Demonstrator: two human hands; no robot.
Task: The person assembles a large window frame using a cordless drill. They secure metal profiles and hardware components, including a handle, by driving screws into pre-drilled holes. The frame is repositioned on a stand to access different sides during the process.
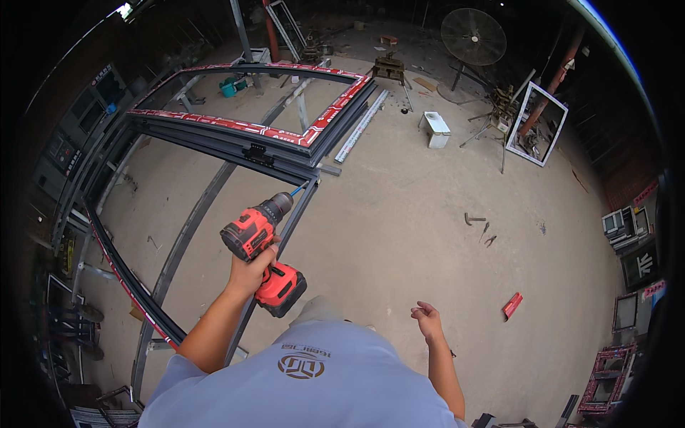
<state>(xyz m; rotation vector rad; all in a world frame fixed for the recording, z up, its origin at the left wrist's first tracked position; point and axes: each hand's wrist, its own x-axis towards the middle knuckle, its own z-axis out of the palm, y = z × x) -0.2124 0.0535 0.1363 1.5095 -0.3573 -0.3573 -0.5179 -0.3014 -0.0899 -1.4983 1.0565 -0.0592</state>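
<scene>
My left hand (pixel 255 269) is wrapped round the grip of a red and black cordless drill (pixel 250 232). The drill points up and to the right. Its thin blue-shafted bit (pixel 297 190) reaches the corner of a dark metal window frame (pixel 300 207); whether the tip touches the metal I cannot tell. Out to the right, my right hand (pixel 428 321) hangs over the floor with its fingers bent together in a pinch. Anything between those fingertips is too small to make out.
Another dark frame with red protective tape (pixel 275 134) lies stacked beyond the drill, over metal support bars (pixel 187 235). A hammer (pixel 474 218), pliers (pixel 491 241) and a red box (pixel 511 307) lie on the floor at right. Farther off stand a white stool (pixel 437 127) and a large fan (pixel 473 37).
</scene>
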